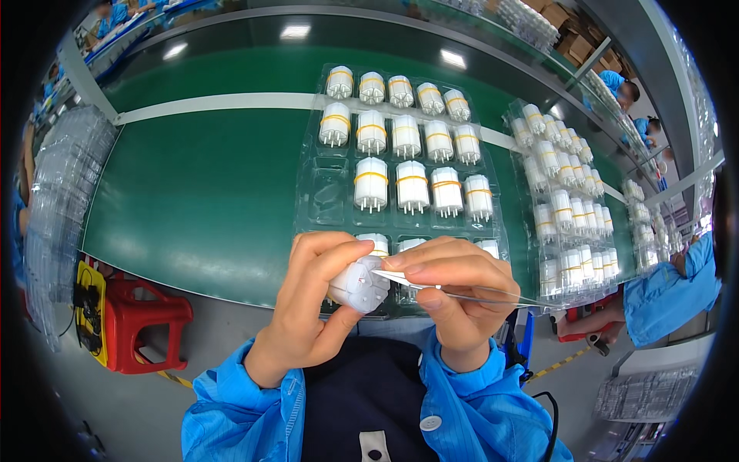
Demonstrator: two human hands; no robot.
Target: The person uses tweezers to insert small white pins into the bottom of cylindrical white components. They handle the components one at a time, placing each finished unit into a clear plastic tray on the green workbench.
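well, the left hand point(308, 304) pinches a white, rounded plastic cylinder point(356, 291) between thumb and fingers; the right hand point(473, 277) pinches a slim, white-tipped tool point(402, 278), its tip at the cylinder's face. i'd judge a steady left grip and light tip pressure best against skidding. beyond the fingertips, a clear plastic tray point(327, 194) of yellow-banded white cylinders point(371, 181) lies on a green tabletop point(200, 185); left of the fingers stands a red plastic stool point(119, 319).

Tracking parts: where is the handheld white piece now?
In the head view, just below centre, the white piece is in the left hand, beside the right hand.
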